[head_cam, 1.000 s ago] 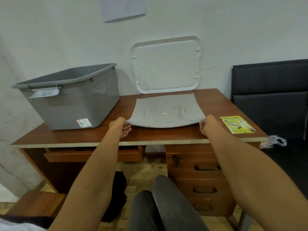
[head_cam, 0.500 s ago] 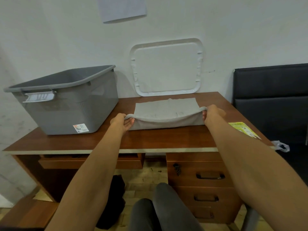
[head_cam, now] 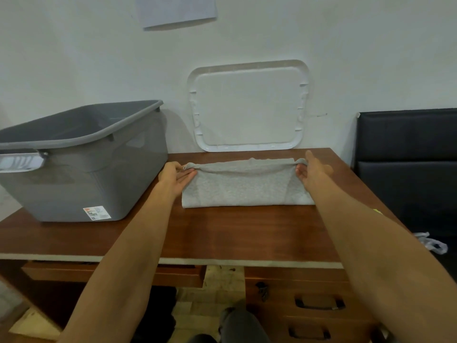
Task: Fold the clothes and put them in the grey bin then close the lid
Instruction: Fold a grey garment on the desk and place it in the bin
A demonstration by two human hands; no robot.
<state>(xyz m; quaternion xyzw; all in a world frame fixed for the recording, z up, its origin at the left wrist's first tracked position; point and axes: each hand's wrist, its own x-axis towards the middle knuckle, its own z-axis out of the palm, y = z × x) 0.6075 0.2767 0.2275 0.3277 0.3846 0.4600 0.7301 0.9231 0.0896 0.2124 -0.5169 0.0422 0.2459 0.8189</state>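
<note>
**Folding stage.** Your left hand [head_cam: 176, 175] and right hand [head_cam: 311, 173] each pinch a far corner of the grey garment [head_cam: 244, 189]. It lies doubled over on the desk [head_cam: 235, 231], just right of the grey bin [head_cam: 81, 169], with its fold towards you.

**Risks.** If you release one corner before the other, or lay the upper layer askew, the edges will probably misalign. The soft knit may also creep as your hands slide off. The open bin stands just beside your left hand, so a wide elbow could nudge it.

**Setting.** The white lid [head_cam: 249, 105] leans upright against the pale wall behind the garment. The desk is dark wood with drawers [head_cam: 319, 303] below. A black chair [head_cam: 408, 149] stands at the right.
</note>
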